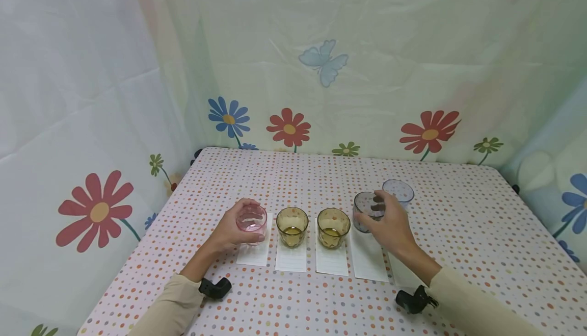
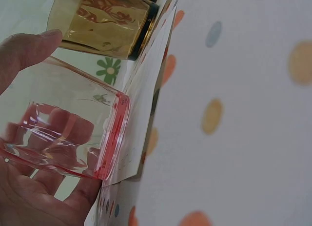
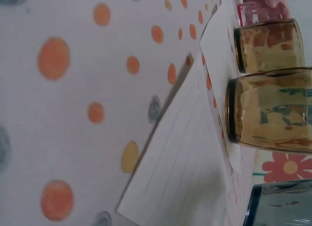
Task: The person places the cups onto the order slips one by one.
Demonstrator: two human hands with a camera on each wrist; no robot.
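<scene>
My left hand grips a clear pink glass at the left end of a row, thumb on the near side and fingers round the far side. In the left wrist view the pink base is close to a white paper slip; contact is unclear. Toward the right, my right hand holds a grey glass between thumb and fingers. The right wrist view catches only part of that grey glass, without the hand. Two amber glasses, one left and one right, stand upright between the hands.
A pale bluish glass stands behind my right hand. Several lined white paper slips lie side by side under and before the glasses. The dotted tablecloth covers the table, with flower-printed curtains behind and beside it.
</scene>
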